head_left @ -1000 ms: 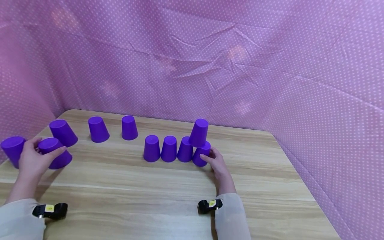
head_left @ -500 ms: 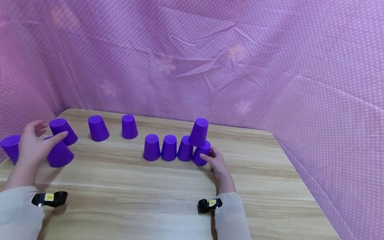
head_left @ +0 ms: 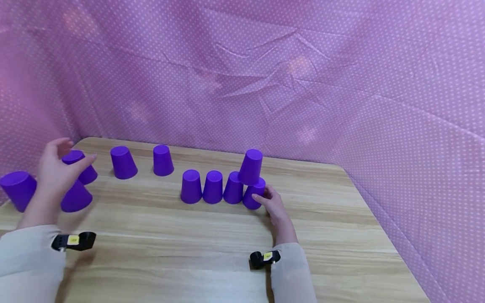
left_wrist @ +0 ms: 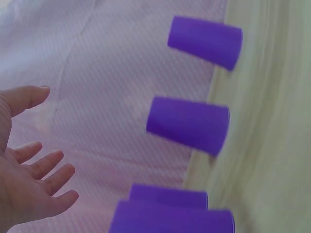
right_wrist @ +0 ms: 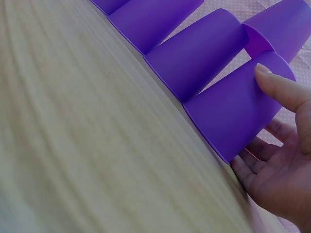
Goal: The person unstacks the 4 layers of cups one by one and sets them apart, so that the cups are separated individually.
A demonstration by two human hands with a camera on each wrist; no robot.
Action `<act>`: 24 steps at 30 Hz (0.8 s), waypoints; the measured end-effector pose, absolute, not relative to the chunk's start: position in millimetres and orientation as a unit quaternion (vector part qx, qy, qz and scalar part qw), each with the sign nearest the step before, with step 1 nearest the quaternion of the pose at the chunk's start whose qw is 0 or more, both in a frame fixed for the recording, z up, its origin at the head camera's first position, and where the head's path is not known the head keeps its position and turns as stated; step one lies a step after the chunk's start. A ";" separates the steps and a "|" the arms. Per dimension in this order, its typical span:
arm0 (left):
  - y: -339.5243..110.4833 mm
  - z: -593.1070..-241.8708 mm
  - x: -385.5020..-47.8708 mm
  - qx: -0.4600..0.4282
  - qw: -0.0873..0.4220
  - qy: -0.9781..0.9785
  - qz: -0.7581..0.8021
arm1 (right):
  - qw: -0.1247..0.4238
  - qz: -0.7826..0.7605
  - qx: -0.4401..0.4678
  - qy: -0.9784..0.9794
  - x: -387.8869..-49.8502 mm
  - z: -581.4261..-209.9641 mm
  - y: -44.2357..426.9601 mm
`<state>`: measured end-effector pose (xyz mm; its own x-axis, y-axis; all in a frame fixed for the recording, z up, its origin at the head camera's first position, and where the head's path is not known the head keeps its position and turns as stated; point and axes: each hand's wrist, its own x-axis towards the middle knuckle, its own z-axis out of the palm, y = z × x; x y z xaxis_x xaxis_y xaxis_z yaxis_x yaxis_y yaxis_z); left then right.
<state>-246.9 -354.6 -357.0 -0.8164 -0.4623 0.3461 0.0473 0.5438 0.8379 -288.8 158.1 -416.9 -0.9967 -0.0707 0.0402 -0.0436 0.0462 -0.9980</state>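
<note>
Several purple cups stand upside down on the wooden table. My right hand (head_left: 275,210) holds the rightmost cup (head_left: 251,195) of a touching row, its thumb on the near side and its fingers round the right side. Another inverted cup (head_left: 251,167) sits on top, across the two rightmost cups of the row. At the left, my left hand (head_left: 57,172) is raised above the cups with fingers apart and nothing in them. It partly hides a near cup (head_left: 77,200) and a cup behind that (head_left: 90,174). In the left wrist view, that hand (left_wrist: 29,189) is clear of every cup.
A cup (head_left: 19,191) stands at the far left edge. Two more cups, one left (head_left: 123,163) and one right (head_left: 163,160), stand apart near the back. Pink dotted cloth (head_left: 227,84) hangs behind the table (head_left: 189,252) and at both sides.
My left hand has come off the near left cup, moving up and slightly right. My right hand and the row of cups have stayed in place.
</note>
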 end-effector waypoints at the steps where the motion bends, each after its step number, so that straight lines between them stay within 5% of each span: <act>1: -354.3 -360.2 -251.8 0.116 0.282 -0.831 -0.465 | 0.010 -0.689 -0.041 0.724 -288.8 -416.9 158.2; 24: -218.8 -329.0 -227.3 0.000 0.257 -0.817 -0.517 | 0.031 -0.686 -0.037 0.726 -289.4 -413.8 159.4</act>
<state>-227.3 -218.8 -329.0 -0.8683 -0.2648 0.4194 0.2655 0.4662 0.8439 -289.4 159.4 -413.8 -0.9953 -0.0964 0.0056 -0.0111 0.0573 -0.9983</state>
